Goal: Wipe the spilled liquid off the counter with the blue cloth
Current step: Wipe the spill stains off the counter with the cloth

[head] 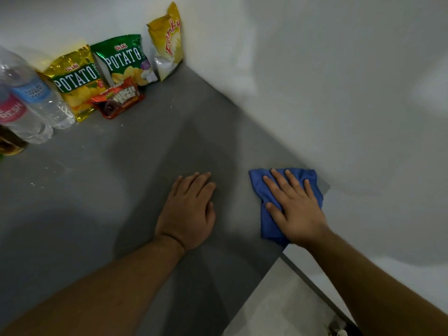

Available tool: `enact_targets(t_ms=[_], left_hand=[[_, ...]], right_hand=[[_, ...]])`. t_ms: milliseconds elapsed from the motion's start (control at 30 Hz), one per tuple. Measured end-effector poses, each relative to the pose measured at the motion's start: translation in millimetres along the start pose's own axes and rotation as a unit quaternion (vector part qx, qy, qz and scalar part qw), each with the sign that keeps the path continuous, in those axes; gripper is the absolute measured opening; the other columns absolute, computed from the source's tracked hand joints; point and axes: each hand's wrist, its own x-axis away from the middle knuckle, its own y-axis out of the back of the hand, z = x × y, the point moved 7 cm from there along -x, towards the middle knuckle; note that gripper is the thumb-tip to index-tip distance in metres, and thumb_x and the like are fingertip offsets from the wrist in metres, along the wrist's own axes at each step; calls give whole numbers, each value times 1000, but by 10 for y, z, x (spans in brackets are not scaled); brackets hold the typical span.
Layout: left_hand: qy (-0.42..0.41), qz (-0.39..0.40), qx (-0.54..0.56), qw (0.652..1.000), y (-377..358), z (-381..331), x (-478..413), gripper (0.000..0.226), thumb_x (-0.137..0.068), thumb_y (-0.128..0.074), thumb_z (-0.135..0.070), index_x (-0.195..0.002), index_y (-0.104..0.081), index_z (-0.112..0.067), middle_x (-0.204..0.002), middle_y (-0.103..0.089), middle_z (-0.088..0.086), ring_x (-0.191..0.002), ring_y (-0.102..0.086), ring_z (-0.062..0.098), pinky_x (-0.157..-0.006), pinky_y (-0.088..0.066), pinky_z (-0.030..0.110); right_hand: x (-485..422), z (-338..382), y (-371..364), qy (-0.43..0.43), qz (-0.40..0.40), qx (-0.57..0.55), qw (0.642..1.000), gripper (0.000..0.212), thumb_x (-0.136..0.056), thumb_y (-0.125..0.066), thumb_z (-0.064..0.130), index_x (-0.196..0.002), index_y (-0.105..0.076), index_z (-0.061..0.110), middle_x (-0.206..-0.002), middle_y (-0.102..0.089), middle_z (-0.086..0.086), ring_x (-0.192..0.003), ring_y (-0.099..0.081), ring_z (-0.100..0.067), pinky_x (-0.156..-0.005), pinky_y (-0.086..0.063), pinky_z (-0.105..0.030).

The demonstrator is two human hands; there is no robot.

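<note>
A blue cloth [263, 190] lies crumpled on the grey counter [135, 151] near its right end, close to the white wall. My right hand [294, 206] presses flat on the cloth with straight, spread fingers. My left hand [190, 209] rests palm down on the bare counter to the left of the cloth, fingers straight and together. Faint wet specks and a thin film of spilled liquid [52, 169] show on the counter far to the left.
Snack bags stand against the back wall: a gold potato chip bag [75, 81], a green one [126, 60], a yellow bag [167, 42] and a red packet [118, 98]. Clear plastic bottles [31, 98] stand at the left edge. The counter's corner drops off at lower right.
</note>
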Motion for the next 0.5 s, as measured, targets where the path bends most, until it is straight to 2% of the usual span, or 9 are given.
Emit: enact_targets(t_ms=[67, 133, 233, 333, 433, 500], left_hand=[[-1, 4, 0, 1000, 0, -1, 3, 44, -91, -50, -28, -129, -66, -13, -147, -59, 9, -135, -53, 34, -119, -38, 57], [0, 9, 2, 1000, -3, 8, 1, 44, -91, -50, -28, -129, -65, -14, -148, -58, 8, -135, -53, 34, -118, -38, 56], [7, 7, 15, 1000, 31, 37, -51, 45, -86, -55, -28, -128, -67, -14, -143, -62, 7, -128, -57, 33, -114, -43, 53], [8, 4, 16, 1000, 108, 104, -208, 49, -83, -58, -33, -126, -67, -11, -134, -66, 8, -118, -61, 34, -104, -48, 50], [18, 25, -1, 1000, 114, 309, -432, 55, -83, -56, -41, -128, -66, -11, -136, -64, 10, -123, -59, 36, -112, -43, 53], [40, 41, -9, 998, 84, 465, -540, 58, -85, -53, -46, -130, -65, -12, -141, -62, 9, -130, -56, 35, -118, -38, 58]], right_hand=[[-256, 128, 8, -35, -6, 9, 999, 70, -100, -9, 64, -165, -2, 36, -173, 2, 9, -160, 6, -23, -127, 8, -52], [-363, 328, -1, -34, -15, 14, 999, 70, -102, -11, 62, -165, -2, 33, -173, 1, 6, -159, 7, -24, -127, 8, -52], [-213, 480, -48, 46, -11, 6, 999, 66, -105, -18, 60, -165, -10, 34, -174, -3, 9, -160, 6, -20, -128, 1, -54], [-7, 264, -55, 107, 7, -4, 994, 63, -105, -25, 62, -163, -8, 44, -172, 0, 18, -159, 10, -11, -128, 0, -52], [-80, -19, 30, 89, 9, -9, 996, 69, -101, -26, 72, -162, -5, 48, -172, 1, 19, -159, 9, -12, -128, -2, -56], [-273, -70, 83, 58, 4, -3, 998, 73, -97, -17, 77, -162, -4, 46, -172, 2, 16, -159, 8, -15, -128, 0, -55]])
